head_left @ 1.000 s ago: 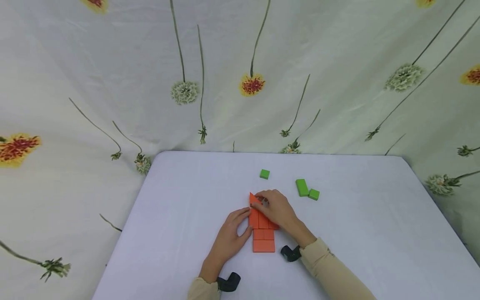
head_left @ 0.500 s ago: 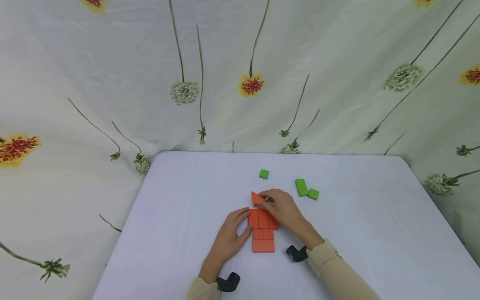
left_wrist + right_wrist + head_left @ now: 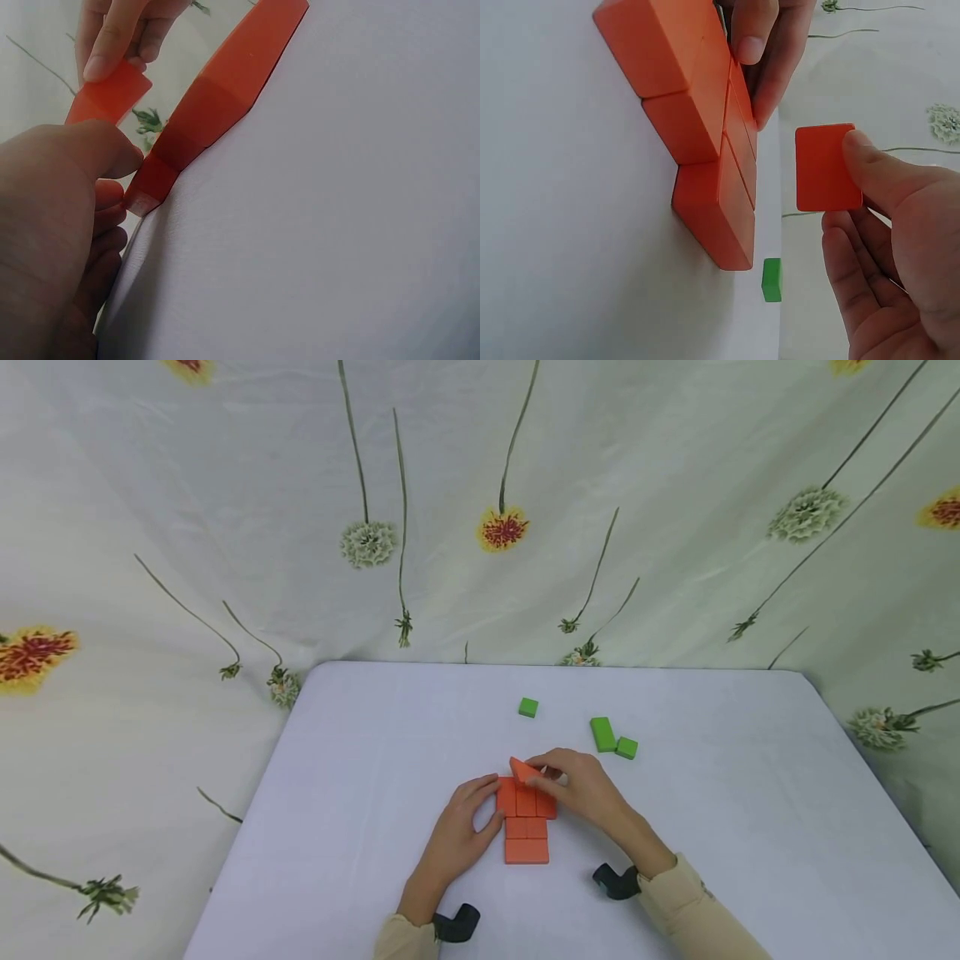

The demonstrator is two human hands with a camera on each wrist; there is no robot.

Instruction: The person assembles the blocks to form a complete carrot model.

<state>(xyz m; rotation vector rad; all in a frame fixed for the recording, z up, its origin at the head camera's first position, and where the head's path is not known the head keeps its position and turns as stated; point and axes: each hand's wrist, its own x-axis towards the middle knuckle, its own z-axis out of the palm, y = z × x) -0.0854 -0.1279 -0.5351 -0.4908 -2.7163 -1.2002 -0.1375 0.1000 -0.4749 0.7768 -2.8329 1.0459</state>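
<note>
My right hand pinches an orange triangular block between thumb and fingers. It is held above the top end of a flat arrangement of orange blocks on the table. In the right wrist view, a rectangular face of the held block shows, apart from the others. My left hand rests along the left side of the arrangement, thumb and fingers spread, tips against the upper left block. From the left wrist, its thumb partly covers the held block.
Beyond the hands lie a small green block, a longer green block and another small green one near its corner. A flowered cloth hangs behind the far edge of the white table.
My right hand has lifted the triangular block off the top end of the arrangement, then shifted it right and nearer to me, turning it. The left hand has stayed in place.
</note>
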